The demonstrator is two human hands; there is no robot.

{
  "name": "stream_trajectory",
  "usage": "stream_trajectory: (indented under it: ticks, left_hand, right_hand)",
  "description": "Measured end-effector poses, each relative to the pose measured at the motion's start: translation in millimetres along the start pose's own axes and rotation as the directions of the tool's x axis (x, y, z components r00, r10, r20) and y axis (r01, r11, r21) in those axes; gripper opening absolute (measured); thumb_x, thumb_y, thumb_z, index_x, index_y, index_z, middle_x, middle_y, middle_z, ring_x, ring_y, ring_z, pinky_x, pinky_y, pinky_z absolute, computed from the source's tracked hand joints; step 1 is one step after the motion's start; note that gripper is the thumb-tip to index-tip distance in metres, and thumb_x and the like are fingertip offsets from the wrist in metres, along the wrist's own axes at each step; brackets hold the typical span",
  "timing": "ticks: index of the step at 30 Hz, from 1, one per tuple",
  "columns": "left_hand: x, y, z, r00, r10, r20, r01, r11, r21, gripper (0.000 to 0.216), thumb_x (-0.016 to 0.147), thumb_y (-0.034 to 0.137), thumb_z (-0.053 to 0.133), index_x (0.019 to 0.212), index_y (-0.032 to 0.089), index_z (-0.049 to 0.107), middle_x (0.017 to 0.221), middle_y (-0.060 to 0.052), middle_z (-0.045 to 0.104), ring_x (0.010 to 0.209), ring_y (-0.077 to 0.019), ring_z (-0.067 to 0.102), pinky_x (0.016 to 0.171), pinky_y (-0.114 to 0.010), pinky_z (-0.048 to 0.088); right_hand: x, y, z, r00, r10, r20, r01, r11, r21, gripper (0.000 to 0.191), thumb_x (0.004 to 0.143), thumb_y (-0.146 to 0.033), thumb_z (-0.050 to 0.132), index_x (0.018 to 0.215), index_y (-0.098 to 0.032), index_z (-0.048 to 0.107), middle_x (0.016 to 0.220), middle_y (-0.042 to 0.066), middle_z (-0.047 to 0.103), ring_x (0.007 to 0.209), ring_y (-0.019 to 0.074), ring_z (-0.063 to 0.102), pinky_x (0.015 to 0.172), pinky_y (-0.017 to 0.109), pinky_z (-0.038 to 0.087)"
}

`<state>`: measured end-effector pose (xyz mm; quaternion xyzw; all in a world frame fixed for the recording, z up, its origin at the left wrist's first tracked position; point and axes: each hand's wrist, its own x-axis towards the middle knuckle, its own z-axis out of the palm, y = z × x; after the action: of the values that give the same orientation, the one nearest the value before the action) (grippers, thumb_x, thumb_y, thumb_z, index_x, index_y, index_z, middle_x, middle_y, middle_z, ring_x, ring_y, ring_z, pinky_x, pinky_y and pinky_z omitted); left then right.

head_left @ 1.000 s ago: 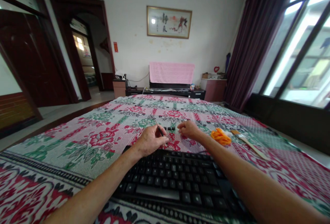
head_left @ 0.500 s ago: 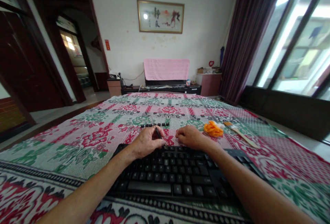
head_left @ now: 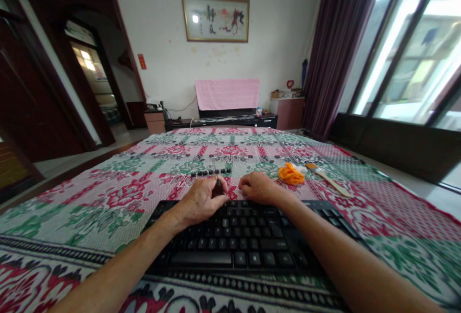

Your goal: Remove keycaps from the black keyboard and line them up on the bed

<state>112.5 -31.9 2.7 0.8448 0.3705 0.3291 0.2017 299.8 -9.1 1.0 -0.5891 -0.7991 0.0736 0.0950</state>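
Keyboard (head_left: 291, 239) holds keys (head_left: 233, 243) while left hand (head_left: 201, 198) grips dark tool (head_left: 219, 187).

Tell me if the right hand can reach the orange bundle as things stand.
Probably yes: the orange bundle lies just right of the right hand, and nothing visible stands between them.

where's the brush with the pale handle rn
In the head view, the brush lies right of centre on the patterned cloth, just right of the orange bundle and beyond the right part of the keyboard.
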Motion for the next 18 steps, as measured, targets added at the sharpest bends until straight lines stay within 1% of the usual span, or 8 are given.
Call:
stream_trajectory:
  ticks: [2,4,7,9,12,15,16,18]
  left_hand:
    - [1,2,1,1.000,0.018,-0.015,-0.018,1.000,0.017,0.005,0.068,0.016,0.054,0.072,0.017,0.055,0.064,0.003,0.055,0.057,-0.0088,0.048,0.055,-0.019,0.036]
    - [1,1,1,0.999,0.003,-0.032,-0.003,1.000,0.012,0.004,0.067,0.016,0.054,0.071,0.017,0.055,0.062,0.003,0.055,0.056,-0.0089,0.049,0.055,-0.019,0.036]
    - [3,-5,4,0.992,-0.122,-0.029,0.118,0.985,-0.125,0.007,0.067,0.018,0.055,0.073,0.018,0.052,0.058,0.004,0.054,0.052,-0.0092,0.050,0.051,-0.020,0.037]
    - [5,-11,6,0.978,-0.210,-0.004,0.203,0.947,-0.248,0.010,0.066,0.020,0.055,0.074,0.018,0.050,0.057,0.005,0.054,0.050,-0.0096,0.052,0.049,-0.020,0.039]
    - [7,-16,8,0.964,-0.265,0.008,0.253,0.909,-0.332,0.013,0.065,0.022,0.057,0.074,0.018,0.048,0.057,0.005,0.054,0.048,-0.0095,0.052,0.048,-0.020,0.040]
    - [7,-14,9,0.964,-0.264,-0.011,0.248,0.918,-0.311,0.012,0.065,0.022,0.057,0.073,0.018,0.049,0.056,0.005,0.054,0.048,-0.0096,0.052,0.048,-0.020,0.040]
    - [5,-12,9,0.970,-0.242,-0.034,0.225,0.937,-0.268,0.011,0.066,0.022,0.057,0.073,0.018,0.050,0.056,0.005,0.054,0.049,-0.0098,0.052,0.049,-0.020,0.039]
    - [2,-6,8,0.984,-0.158,-0.088,0.144,0.979,-0.141,0.008,0.066,0.021,0.057,0.072,0.019,0.053,0.056,0.004,0.055,0.051,-0.0102,0.051,0.052,-0.021,0.038]
  right_hand:
    - [0,0,1,1.000,-0.002,-0.008,0.002,1.000,0.000,0.028,0.071,-0.019,0.044,0.080,-0.020,0.070,0.080,0.006,0.069,0.071,0.0156,0.059,0.060,0.022,0.036]
    - [0,0,2,1.000,-0.001,-0.012,0.001,1.000,0.002,0.028,0.071,-0.019,0.044,0.082,-0.021,0.070,0.082,0.006,0.069,0.074,0.0163,0.060,0.062,0.022,0.037]
    - [0,0,1,1.000,0.009,-0.005,-0.009,1.000,0.009,0.028,0.072,-0.019,0.045,0.084,-0.021,0.070,0.084,0.006,0.069,0.077,0.0173,0.060,0.064,0.022,0.037]
    - [0,-2,0,1.000,0.017,0.000,-0.017,1.000,0.007,0.028,0.072,-0.018,0.045,0.084,-0.020,0.070,0.086,0.006,0.069,0.078,0.0177,0.061,0.065,0.023,0.038]
    - [-1,-4,-2,1.000,0.025,0.006,-0.024,1.000,-0.001,0.028,0.072,-0.019,0.045,0.084,-0.020,0.070,0.086,0.006,0.069,0.078,0.0178,0.061,0.064,0.023,0.038]
    - [-1,-3,0,1.000,0.024,0.003,-0.024,1.000,-0.006,0.027,0.072,-0.020,0.045,0.083,-0.020,0.070,0.084,0.006,0.069,0.076,0.0172,0.060,0.063,0.023,0.037]
    - [0,-2,1,1.000,0.023,0.000,-0.023,1.000,-0.007,0.027,0.072,-0.020,0.045,0.082,-0.020,0.070,0.083,0.006,0.069,0.075,0.0170,0.060,0.062,0.022,0.037]
    - [1,0,3,1.000,0.013,-0.010,-0.013,1.000,-0.005,0.027,0.072,-0.021,0.045,0.082,-0.021,0.070,0.082,0.005,0.069,0.074,0.0165,0.060,0.061,0.022,0.037]
